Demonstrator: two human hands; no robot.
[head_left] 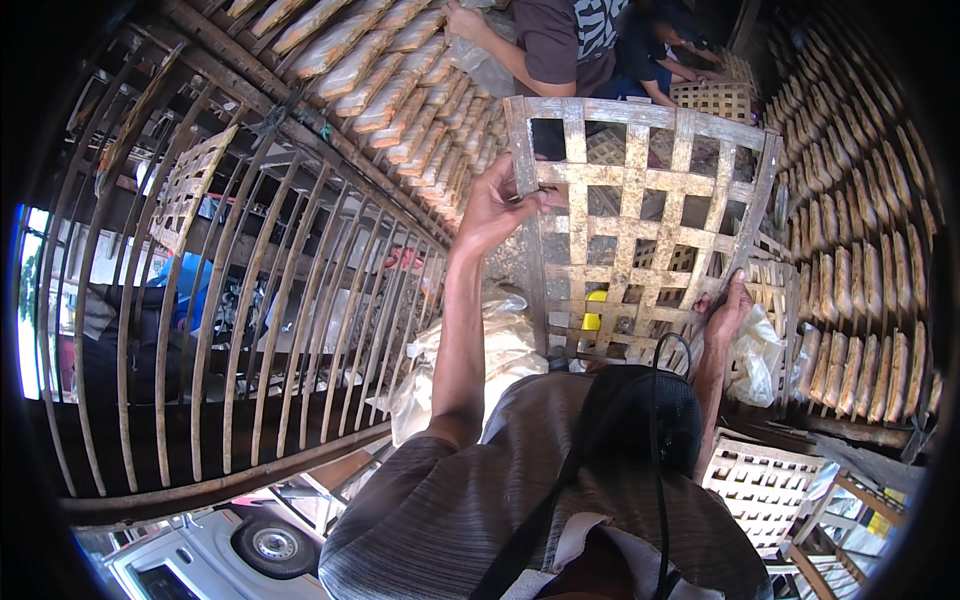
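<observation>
A woven bamboo lattice tray (632, 181) with a weathered wooden frame is held up in front of me, tilted. My left hand (495, 208) grips its left side bar, with the thumb on the near face and the fingers partly hidden behind. Lower down on the opposite side, my right hand (728, 300) is closed around the right frame edge. Beside that hand hangs a clear plastic bag (757, 358). Through the tray's square gaps, a yellow thing (594, 310) shows; I cannot make out what it is.
Stacked flat, pale packs (400, 95) rise at the far left, and more rows of packs (850, 280) line the right. A slatted bamboo rack (285, 340) fills the left. Whitish plastic-wrapped items (490, 345) lie below my left forearm. Two people (560, 60) work at the far side.
</observation>
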